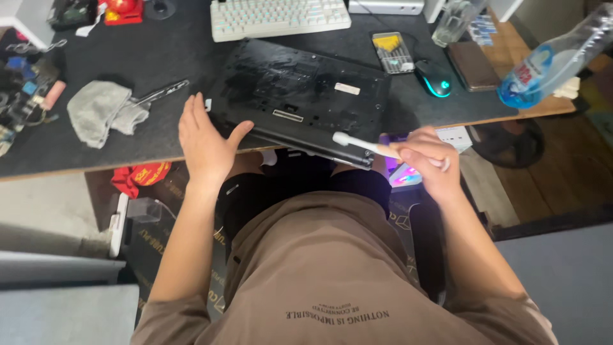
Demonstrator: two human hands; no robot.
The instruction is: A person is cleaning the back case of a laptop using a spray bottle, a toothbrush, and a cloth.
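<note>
As the open left hand steadied the stiff, flat black laptop base by its edge, the right hand was closed around a light white brush.

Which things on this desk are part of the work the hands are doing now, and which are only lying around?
In use:
- black laptop base, underside up, held by the left hand
- white pen-shaped tool in the right hand
- screwdriver bit case, probably

Lying about:
- white keyboard
- mouse
- grey cloth
- drinking glass
- plastic bottle
</note>
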